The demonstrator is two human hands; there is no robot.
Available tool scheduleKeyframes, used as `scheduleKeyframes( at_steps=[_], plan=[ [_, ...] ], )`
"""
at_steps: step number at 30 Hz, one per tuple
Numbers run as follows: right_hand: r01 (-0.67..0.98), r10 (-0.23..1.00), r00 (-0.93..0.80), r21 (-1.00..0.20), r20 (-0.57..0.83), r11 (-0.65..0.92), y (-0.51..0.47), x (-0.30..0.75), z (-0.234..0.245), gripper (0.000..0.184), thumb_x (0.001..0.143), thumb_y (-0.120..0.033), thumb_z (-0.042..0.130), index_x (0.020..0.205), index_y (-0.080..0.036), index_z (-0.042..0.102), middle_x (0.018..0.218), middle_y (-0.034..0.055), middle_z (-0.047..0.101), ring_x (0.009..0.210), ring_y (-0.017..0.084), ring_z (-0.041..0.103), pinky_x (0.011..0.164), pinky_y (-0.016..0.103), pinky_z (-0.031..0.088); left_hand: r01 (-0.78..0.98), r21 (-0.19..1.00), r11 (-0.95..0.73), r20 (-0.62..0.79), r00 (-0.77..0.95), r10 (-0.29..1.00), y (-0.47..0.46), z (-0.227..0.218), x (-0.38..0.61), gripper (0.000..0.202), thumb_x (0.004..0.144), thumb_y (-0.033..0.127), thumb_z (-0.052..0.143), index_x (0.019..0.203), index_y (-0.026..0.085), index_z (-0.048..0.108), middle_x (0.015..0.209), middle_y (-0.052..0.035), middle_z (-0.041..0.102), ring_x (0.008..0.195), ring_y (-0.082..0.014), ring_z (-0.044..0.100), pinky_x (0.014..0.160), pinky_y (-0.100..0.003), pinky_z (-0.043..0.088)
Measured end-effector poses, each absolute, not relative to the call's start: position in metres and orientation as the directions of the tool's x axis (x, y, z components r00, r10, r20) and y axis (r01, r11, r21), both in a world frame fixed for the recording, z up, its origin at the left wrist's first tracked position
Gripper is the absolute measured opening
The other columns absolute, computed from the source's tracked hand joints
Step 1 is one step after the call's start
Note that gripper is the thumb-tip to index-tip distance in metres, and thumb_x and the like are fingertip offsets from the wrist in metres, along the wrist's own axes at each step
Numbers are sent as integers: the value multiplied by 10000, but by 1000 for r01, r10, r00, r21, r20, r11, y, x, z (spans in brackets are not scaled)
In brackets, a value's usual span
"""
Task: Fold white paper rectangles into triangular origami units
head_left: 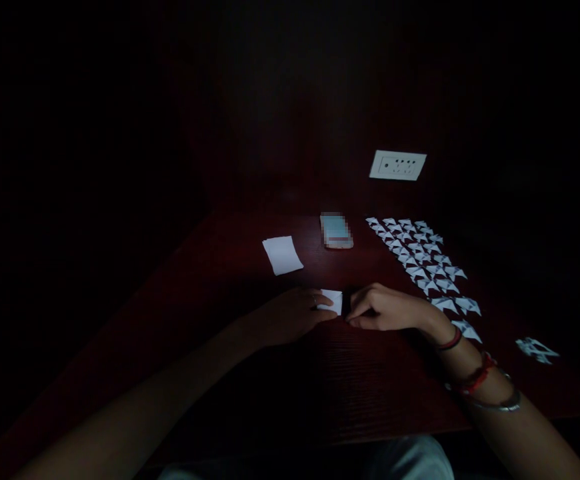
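In the dim head view, both hands meet over a small white paper piece (pixel 332 300) on the dark red table (pixel 370 387). My left hand (pixel 293 315) rests on the paper's left edge, fingers curled over it. My right hand (pixel 383 308) pinches the paper's right edge with closed fingers; red thread bands and a metal bangle circle that wrist.
A stack of white paper slips (pixel 283 255) lies to the back left. A phone (pixel 337 231) lies behind the hands. Several small folded white paper pieces (pixel 423 260) lie in rows at the right, one more (pixel 537 349) at far right. A wall socket (pixel 398 165) sits behind.
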State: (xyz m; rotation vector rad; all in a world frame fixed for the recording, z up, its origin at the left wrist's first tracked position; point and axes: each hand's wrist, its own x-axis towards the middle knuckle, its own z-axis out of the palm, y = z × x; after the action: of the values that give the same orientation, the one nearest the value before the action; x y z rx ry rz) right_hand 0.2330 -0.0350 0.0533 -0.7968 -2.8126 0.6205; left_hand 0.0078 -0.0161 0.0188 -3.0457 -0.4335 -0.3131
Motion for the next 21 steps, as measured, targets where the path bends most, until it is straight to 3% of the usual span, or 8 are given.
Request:
scheduleKeyframes(
  at_steps=[5, 17, 21],
  plan=[
    [549, 620, -778, -372, 99, 749, -33, 235, 49, 208, 756, -129, 466, 862, -144, 644, 790, 46, 597, 678, 110, 531, 639, 220, 394, 298, -15, -954, 206, 935, 289, -20, 20, 8, 366, 828, 152, 448, 1180, 243, 408, 1173, -31, 468, 1112, -195, 376, 896, -335, 337],
    [446, 500, -865, -394, 43, 804, -36, 230, 51, 200, 763, -147, 476, 874, -149, 642, 761, 37, 613, 702, 111, 536, 682, 226, 394, 289, 21, -957, 220, 932, 286, -17, 14, 6, 366, 827, 176, 448, 1178, 272, 409, 1193, -43, 436, 1118, -204, 361, 907, -356, 320],
    [499, 572, -815, -391, 93, 774, -32, 236, 49, 216, 780, -148, 451, 876, -160, 644, 758, 32, 602, 677, 103, 535, 654, 216, 399, 278, 69, -958, 223, 932, 287, -18, 16, 3, 394, 822, 122, 425, 1184, 275, 395, 1225, -20, 414, 1157, -198, 318, 931, -362, 300]
  ],
)
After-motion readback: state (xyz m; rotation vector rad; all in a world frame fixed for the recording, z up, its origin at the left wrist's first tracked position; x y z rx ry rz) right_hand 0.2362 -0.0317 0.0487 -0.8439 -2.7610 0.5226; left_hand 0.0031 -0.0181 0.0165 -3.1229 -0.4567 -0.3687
